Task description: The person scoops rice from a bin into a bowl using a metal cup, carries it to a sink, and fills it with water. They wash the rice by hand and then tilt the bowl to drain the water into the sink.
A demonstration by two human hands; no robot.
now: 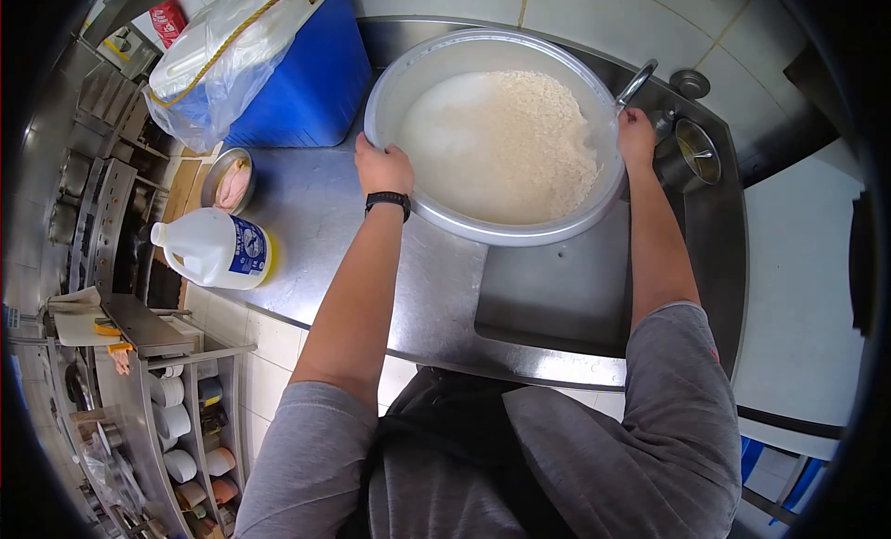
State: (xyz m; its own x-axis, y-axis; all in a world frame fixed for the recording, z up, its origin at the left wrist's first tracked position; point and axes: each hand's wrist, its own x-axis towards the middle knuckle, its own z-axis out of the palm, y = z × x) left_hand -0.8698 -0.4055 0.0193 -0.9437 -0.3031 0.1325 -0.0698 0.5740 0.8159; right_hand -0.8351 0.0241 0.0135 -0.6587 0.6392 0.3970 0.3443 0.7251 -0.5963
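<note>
A large round metal basin (445,220) is over the steel sink. Pale grains lie heaped on its right side, with cloudy whitish liquid to the left. On the basin's left rim, my left hand (385,170) is closed, a black band round its wrist. My right hand (636,138) grips the right rim, just below the curved metal tap (637,82). Some fingers of both hands are hidden by the rim.
A blue cooler (311,84) with a plastic bag stands at the back left. Near the counter's left edge are a small bowl (216,172) and a plastic jug (218,249). A metal container (682,158) sits right of the basin.
</note>
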